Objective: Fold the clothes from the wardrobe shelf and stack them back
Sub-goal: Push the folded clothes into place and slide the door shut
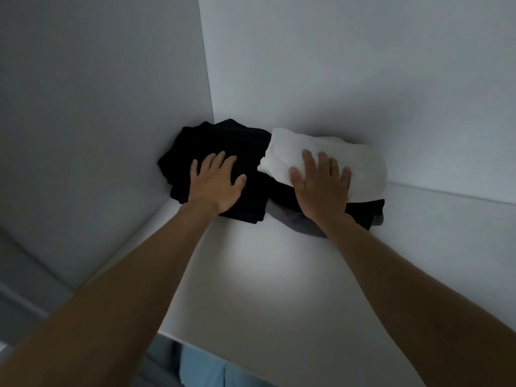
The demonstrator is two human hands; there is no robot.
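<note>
A heap of clothes lies in the back left corner of the white wardrobe shelf (265, 275). A black garment (212, 141) fills the left of the heap. A white garment (360, 160) lies on top at the right, over more black cloth and a grey piece (290, 219) that sticks out below. My left hand (215, 182) rests flat on the black garment with its fingers spread. My right hand (321, 182) lies flat on the white garment, fingers straight.
The wardrobe's left side wall (97, 121) and back wall (349, 65) close in the corner. The shelf's front edge (223, 356) runs across the bottom, with light blue cloth (203, 370) showing below it.
</note>
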